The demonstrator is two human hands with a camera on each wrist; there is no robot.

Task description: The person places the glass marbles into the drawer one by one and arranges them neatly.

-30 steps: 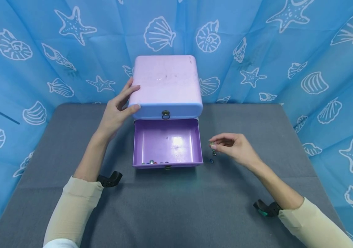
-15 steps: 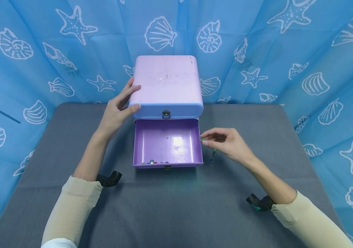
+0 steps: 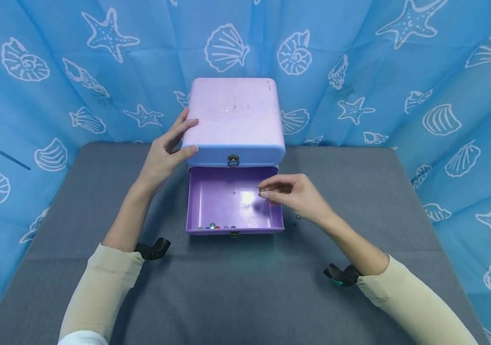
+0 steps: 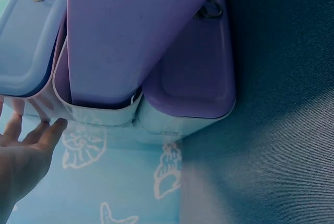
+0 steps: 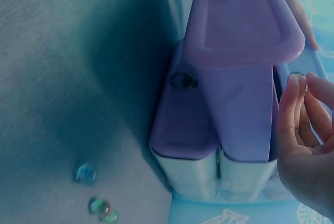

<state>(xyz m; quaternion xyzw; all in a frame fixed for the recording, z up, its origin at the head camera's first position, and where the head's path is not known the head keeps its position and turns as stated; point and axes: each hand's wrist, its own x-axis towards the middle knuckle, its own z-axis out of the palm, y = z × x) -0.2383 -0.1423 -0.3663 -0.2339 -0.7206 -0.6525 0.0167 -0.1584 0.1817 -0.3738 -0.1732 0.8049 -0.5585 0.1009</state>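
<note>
A small drawer unit (image 3: 233, 112) with a pale pink top stands on the grey table. Its middle purple drawer (image 3: 219, 203) is pulled out, and several glass marbles (image 3: 212, 225) lie along the inside of its front wall. My left hand (image 3: 163, 155) rests against the unit's left side, thumb at the front corner and fingertips on the top edge. Over the right part of the open drawer, my right hand (image 3: 301, 194) pinches a greenish marble (image 3: 261, 191) between thumb and fingertips. In the right wrist view, the fingers (image 5: 289, 109) hide most of that marble.
On the table right of the drawer lie a blue marble (image 5: 85, 173) and a few green and reddish ones (image 5: 99, 207). Above the open drawer is a light blue drawer (image 3: 211, 155), and below it a purple one (image 4: 195, 72), both closed. A blue shell-print curtain (image 3: 142, 62) hangs behind.
My right hand has moved left with the pinched marble, from beside the drawer, past its right wall, to above its inside. The left hand has stayed on the unit.
</note>
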